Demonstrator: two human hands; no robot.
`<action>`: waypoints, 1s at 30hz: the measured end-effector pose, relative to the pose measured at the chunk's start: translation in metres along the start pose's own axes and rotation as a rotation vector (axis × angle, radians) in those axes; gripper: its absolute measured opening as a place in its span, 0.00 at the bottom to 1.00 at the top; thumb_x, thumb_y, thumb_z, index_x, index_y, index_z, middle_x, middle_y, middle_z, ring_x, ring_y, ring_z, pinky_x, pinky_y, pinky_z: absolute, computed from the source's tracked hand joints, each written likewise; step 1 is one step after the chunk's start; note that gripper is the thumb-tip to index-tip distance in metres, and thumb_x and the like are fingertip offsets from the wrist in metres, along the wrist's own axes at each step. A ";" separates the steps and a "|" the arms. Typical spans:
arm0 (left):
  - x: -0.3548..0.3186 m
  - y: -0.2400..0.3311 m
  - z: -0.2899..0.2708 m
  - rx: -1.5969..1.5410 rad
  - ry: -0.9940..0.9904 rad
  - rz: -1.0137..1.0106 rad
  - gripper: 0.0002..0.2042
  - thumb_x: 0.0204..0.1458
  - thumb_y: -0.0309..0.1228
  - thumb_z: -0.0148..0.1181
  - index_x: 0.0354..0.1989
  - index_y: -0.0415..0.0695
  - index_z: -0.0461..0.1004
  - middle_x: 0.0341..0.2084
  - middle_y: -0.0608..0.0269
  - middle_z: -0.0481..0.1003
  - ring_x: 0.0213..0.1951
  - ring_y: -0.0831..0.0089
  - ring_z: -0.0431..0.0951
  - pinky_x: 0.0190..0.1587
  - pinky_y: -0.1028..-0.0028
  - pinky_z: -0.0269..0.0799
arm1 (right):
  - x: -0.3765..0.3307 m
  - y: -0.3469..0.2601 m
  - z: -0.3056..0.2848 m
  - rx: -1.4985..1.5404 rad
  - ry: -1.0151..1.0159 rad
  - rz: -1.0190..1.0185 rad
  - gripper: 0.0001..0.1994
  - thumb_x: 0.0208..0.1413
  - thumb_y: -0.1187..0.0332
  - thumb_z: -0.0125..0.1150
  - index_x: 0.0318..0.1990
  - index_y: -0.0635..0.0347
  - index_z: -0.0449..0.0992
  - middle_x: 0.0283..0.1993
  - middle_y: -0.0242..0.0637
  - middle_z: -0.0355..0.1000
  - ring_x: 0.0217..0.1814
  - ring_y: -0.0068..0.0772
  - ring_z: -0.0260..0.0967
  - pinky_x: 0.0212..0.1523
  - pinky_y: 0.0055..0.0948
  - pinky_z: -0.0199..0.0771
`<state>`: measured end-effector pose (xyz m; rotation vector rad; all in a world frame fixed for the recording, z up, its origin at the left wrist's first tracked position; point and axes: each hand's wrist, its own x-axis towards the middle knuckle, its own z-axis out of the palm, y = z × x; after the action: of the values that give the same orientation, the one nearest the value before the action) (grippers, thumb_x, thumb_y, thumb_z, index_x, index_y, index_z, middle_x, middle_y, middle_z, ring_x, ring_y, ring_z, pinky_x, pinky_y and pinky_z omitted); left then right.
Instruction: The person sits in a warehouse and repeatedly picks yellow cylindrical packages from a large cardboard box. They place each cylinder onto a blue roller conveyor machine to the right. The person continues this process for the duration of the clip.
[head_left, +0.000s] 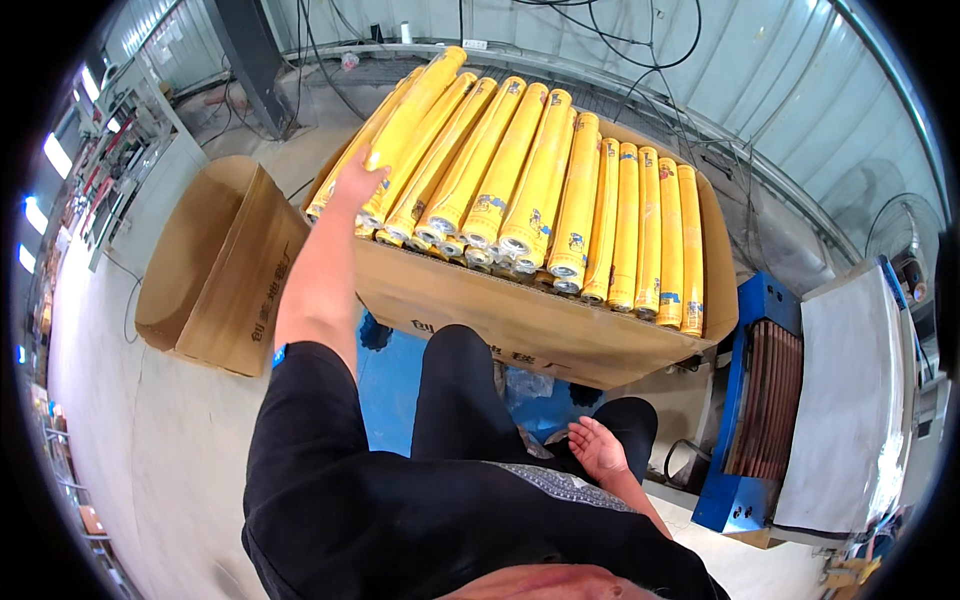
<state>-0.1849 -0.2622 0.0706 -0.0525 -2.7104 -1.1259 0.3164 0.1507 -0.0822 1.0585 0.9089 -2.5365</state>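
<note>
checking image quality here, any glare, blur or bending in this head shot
Head view: strong fisheye bending, the cardboard box edge curves and the corners go black; bright window glare at far left; soft even light on the yellow rolls; left hand and right hand look sharp, no motion blur.

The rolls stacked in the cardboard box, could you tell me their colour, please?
Yellow rolls, clearest in the head view.

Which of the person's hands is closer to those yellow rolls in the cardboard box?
Left. The left hand rests on the yellow rolls at the box's left end; the right hand hangs low by the knee, well below the cardboard box.
</note>
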 end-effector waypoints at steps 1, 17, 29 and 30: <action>0.005 -0.007 -0.009 0.111 0.009 0.032 0.35 0.49 0.40 0.63 0.65 0.45 0.58 0.59 0.50 0.66 0.60 0.56 0.66 0.59 0.66 0.63 | 0.000 -0.001 0.001 -0.007 0.004 0.001 0.15 0.59 0.59 0.55 0.48 0.58 0.70 0.47 0.42 0.73 0.45 0.36 0.70 0.48 0.34 0.71; -0.006 0.015 -0.017 0.706 -0.041 -0.378 0.31 0.58 0.48 0.48 0.69 0.56 0.50 0.64 0.57 0.57 0.66 0.59 0.54 0.63 0.54 0.54 | 0.011 0.003 -0.003 -0.028 -0.010 0.012 0.17 0.58 0.60 0.56 0.51 0.59 0.68 0.46 0.43 0.73 0.46 0.37 0.71 0.48 0.36 0.72; -0.076 0.126 0.118 0.407 -0.223 0.187 0.34 0.57 0.53 0.42 0.67 0.44 0.54 0.68 0.55 0.51 0.70 0.57 0.46 0.68 0.53 0.41 | 0.010 0.007 -0.004 -0.071 0.004 0.051 0.18 0.59 0.60 0.56 0.53 0.58 0.67 0.49 0.43 0.71 0.49 0.38 0.68 0.52 0.38 0.68; -0.083 0.144 0.124 0.376 -0.334 0.198 0.33 0.57 0.53 0.42 0.67 0.45 0.55 0.68 0.56 0.51 0.70 0.57 0.45 0.68 0.53 0.41 | 0.011 0.009 -0.005 -0.059 -0.004 0.053 0.18 0.59 0.60 0.56 0.54 0.57 0.67 0.50 0.43 0.70 0.50 0.38 0.67 0.53 0.39 0.67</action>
<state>-0.1092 -0.0688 0.0688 -0.4768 -3.0741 -0.5830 0.3156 0.1475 -0.0964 1.0456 0.9352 -2.4526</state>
